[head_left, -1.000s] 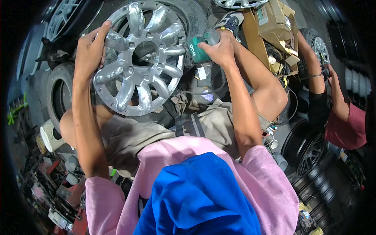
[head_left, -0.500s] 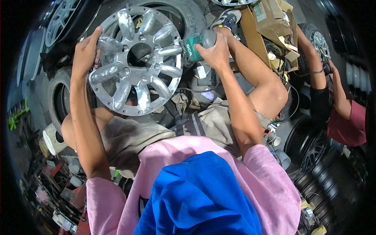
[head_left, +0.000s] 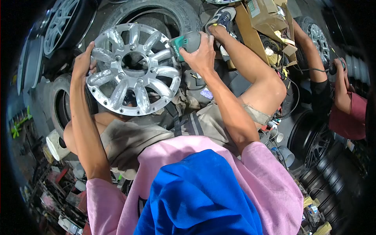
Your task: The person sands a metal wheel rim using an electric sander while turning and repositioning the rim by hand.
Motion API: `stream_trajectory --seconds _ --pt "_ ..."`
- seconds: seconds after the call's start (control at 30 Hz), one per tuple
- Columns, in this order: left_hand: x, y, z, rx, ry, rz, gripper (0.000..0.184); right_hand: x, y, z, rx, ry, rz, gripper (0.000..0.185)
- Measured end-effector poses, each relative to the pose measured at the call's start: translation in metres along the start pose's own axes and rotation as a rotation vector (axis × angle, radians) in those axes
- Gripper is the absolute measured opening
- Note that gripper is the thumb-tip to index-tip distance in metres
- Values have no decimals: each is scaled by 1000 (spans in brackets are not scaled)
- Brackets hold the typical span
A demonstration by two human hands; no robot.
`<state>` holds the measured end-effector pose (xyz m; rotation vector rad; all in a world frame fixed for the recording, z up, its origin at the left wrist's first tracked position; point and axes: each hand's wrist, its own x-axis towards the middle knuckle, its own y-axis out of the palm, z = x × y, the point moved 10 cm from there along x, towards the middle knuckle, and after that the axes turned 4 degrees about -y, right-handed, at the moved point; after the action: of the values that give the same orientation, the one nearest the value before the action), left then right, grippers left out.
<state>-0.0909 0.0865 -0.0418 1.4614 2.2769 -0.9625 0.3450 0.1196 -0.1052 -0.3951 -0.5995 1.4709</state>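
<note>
A silvery alloy wheel face (head_left: 135, 80) with several spokes is tilted in front of me above my lap. My left hand (head_left: 83, 64) grips its left edge, thumb up along the rim and fingers partly hidden behind. My right hand (head_left: 200, 56) is closed around a green and grey power sander (head_left: 181, 47) marked with white letters. The sander's working end is against or very close to the wheel's upper right edge; I cannot see its contact face. A black tire (head_left: 184, 13) lies on the floor behind the wheel.
A torn cardboard box (head_left: 270, 23) stands beyond my right leg. Another person's hand (head_left: 340, 64) holds a corded tool near a wheel (head_left: 318, 41) at right. Stacked dark rims (head_left: 323, 180) lie lower right; a tire (head_left: 62, 100) and a white container (head_left: 56, 145) are at left.
The wheel has come slightly lower and tilted differently, its top edge now nearer me. My left hand lowered with it. My right hand and the sander shifted left along the rim.
</note>
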Motion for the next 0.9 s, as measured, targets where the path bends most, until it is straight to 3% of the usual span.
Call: stream_trajectory --seconds 0.47,0.53,0.63,0.9 --pt "-22 9 -16 14 105 43 49 12 4 10 -30 -8 35 89" --pt "-19 7 -10 70 64 -6 59 17 0 3 -70 -13 2 88" --pt "-27 11 -17 47 89 4 54 20 0 -3 -133 -40 5 90" --pt "-26 12 -17 69 152 45 59 16 -2 6 -52 -28 29 90"
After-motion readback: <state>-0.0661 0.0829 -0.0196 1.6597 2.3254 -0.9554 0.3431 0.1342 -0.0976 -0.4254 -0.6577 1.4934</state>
